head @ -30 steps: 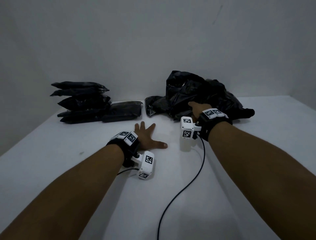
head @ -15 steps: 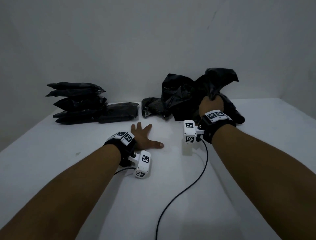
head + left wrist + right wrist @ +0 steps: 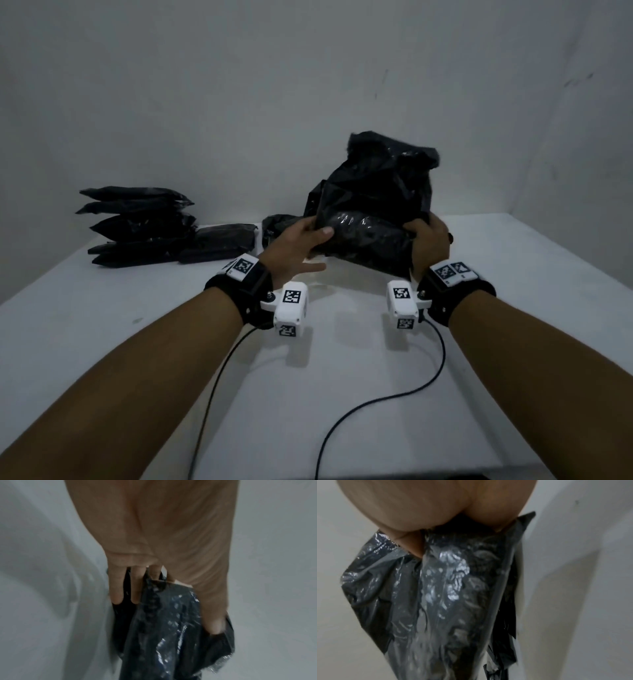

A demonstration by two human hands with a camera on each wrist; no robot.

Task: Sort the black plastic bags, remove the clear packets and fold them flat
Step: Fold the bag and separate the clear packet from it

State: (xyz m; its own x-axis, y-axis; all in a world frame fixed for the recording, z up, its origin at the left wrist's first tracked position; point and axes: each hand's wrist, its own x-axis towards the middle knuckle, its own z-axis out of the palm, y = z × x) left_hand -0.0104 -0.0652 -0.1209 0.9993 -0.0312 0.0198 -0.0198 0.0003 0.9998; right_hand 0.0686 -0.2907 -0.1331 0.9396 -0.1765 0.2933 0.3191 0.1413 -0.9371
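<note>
A crumpled black plastic bag (image 3: 373,202) is lifted above the white table (image 3: 513,308), held at both ends. My left hand (image 3: 301,236) grips its left end, thumb on top and fingers underneath. My right hand (image 3: 428,236) grips the right end. A shiny clear packet (image 3: 363,226) shows at the bag's lower front, between the hands. In the left wrist view the fingers (image 3: 118,588) curl round glossy dark plastic (image 3: 168,635). In the right wrist view the same glossy plastic (image 3: 445,588) fills the frame under the palm.
A stack of flat black packets (image 3: 137,226) sits at the back left, with one more packet (image 3: 222,240) lying beside it. A loose black bag (image 3: 277,226) lies behind my left hand. Two cables (image 3: 376,404) trail across the near table. A wall stands close behind.
My right hand lifted the bag off the pile and brought it toward the middle. My left hand left the table, where it lay flat, and took hold of the bag's left end.
</note>
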